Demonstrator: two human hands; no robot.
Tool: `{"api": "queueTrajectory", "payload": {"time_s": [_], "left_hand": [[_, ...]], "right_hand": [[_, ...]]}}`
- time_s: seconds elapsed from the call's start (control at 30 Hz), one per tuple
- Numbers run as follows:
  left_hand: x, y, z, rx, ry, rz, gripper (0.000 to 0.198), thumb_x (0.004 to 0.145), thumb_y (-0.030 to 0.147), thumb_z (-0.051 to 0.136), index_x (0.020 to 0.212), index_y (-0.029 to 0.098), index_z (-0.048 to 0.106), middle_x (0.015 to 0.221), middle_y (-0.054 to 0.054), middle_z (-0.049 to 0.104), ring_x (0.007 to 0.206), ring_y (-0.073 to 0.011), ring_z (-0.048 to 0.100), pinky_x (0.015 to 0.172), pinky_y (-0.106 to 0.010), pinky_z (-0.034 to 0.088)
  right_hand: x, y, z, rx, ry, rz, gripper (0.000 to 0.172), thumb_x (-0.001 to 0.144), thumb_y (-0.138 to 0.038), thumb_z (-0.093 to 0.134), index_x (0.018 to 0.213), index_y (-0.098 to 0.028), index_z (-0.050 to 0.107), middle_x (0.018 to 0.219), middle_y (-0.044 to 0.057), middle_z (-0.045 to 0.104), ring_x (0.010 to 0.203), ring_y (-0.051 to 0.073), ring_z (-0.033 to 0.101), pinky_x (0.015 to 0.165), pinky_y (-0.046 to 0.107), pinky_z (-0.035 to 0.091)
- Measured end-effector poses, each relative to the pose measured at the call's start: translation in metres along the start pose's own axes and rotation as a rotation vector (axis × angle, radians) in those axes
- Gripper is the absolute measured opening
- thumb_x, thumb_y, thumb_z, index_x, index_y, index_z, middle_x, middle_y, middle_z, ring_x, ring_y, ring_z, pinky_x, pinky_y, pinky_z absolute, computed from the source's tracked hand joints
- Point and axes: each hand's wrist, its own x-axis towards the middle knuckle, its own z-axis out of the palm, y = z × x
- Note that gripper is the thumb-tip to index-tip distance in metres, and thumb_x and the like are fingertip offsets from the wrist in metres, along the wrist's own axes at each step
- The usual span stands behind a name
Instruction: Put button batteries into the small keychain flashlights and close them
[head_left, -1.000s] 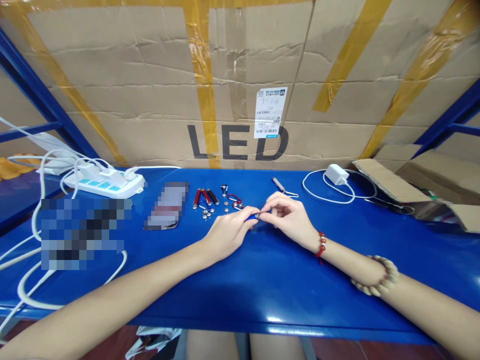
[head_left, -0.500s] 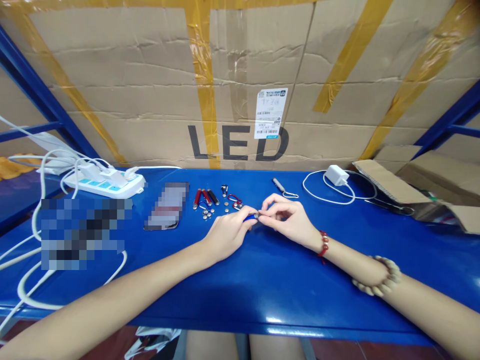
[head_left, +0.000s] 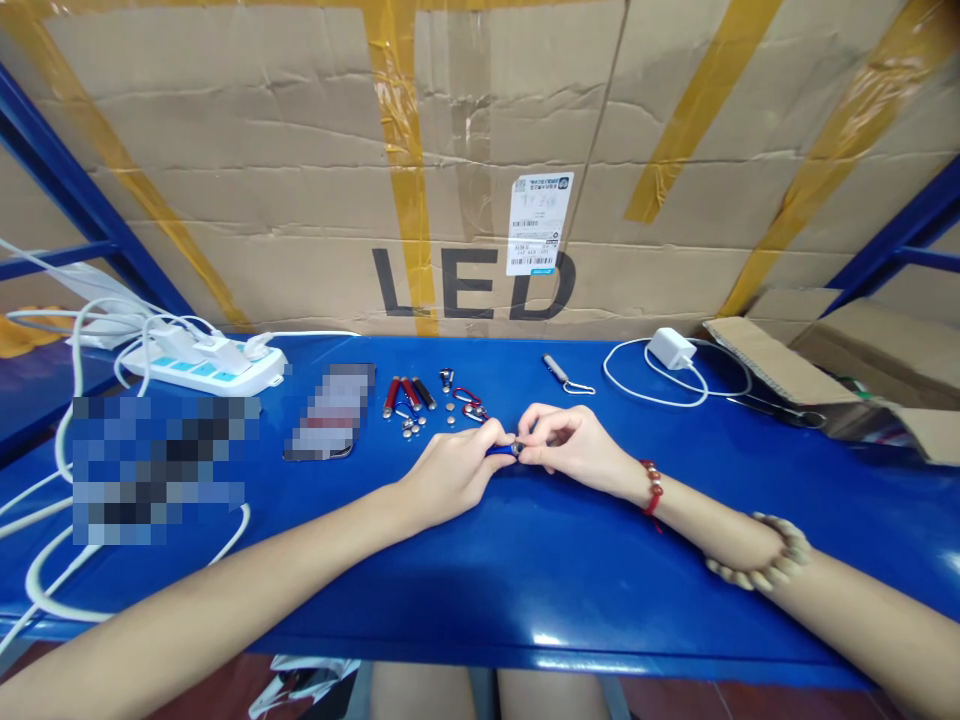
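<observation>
Small blue metal cylinder (head_left: 501, 451): pinched by left hand (head_left: 450, 470) fingers; right hand (head_left: 574, 450) fingers pinch its silver end, above blue table (head_left: 525, 570).

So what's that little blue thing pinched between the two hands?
It is a small blue tube, slim and glossy, apparently metal, with a dark silvery end pointing to the person's right. It lies roughly level, low over the blue table. The left hand grips its body, and the right hand pinches the silvery end. Fingers hide most of it, so finer details cannot be made out.
</observation>
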Motion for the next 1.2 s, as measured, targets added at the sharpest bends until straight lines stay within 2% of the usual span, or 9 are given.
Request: {"api": "queueTrajectory", "payload": {"time_s": [0.2,0.3,0.5,0.63,0.8,1.2], "left_hand": [[0.001,-0.004,0.002,0.048,0.019,0.064,0.007,0.088,0.023,0.042,0.086,0.02,0.048,0.09,-0.004,0.067,0.082,-0.0181,0.064,0.068,-0.025,0.048],[0.0,-0.006,0.003,0.056,0.042,0.099,0.01,0.088,0.023,0.042,0.086,0.02,0.051,0.088,-0.004,0.067,0.082,-0.0175,0.064,0.069,-0.025,0.048],[-0.001,-0.011,0.008,0.035,0.192,0.189,0.011,0.087,0.021,0.044,0.083,0.019,0.054,0.084,-0.003,0.067,0.079,-0.0158,0.064,0.071,-0.025,0.05],[-0.001,-0.012,0.011,0.052,0.248,0.227,0.012,0.088,0.022,0.044,0.081,0.019,0.054,0.081,-0.003,0.068,0.076,-0.0154,0.064,0.069,-0.024,0.05],[-0.001,-0.012,0.011,0.062,0.255,0.221,0.012,0.088,0.023,0.046,0.082,0.019,0.056,0.08,-0.002,0.068,0.075,-0.0149,0.063,0.068,-0.024,0.049],[-0.001,-0.009,0.01,0.037,0.203,0.101,0.008,0.086,0.024,0.049,0.085,0.02,0.056,0.082,0.0,0.067,0.077,-0.0144,0.063,0.068,-0.023,0.047]], "right_hand": [[0.0,0.003,0.001,-0.082,0.038,-0.076,0.025,0.061,-0.031,0.075,0.05,-0.014,0.059,0.07,0.001,0.056,0.055,0.007,0.051,0.049,0.02,0.04],[-0.001,0.003,0.002,-0.091,0.048,-0.092,0.026,0.062,-0.032,0.074,0.051,-0.014,0.059,0.067,0.001,0.056,0.055,0.007,0.05,0.049,0.02,0.039],[-0.003,-0.002,0.007,-0.063,0.068,-0.023,0.032,0.063,-0.037,0.072,0.051,-0.013,0.054,0.06,-0.002,0.049,0.042,0.003,0.041,0.039,0.019,0.03],[-0.004,-0.003,0.008,-0.04,0.063,0.041,0.035,0.064,-0.04,0.07,0.052,-0.014,0.051,0.057,-0.003,0.048,0.04,0.003,0.041,0.038,0.019,0.029],[-0.004,-0.003,0.007,-0.021,0.016,0.125,0.037,0.063,-0.043,0.07,0.053,-0.014,0.05,0.049,-0.004,0.047,0.039,0.004,0.041,0.038,0.019,0.028],[-0.002,-0.005,0.004,-0.021,-0.019,0.188,0.038,0.065,-0.045,0.067,0.053,-0.014,0.049,0.044,-0.005,0.045,0.038,0.003,0.038,0.041,0.019,0.024]]}}
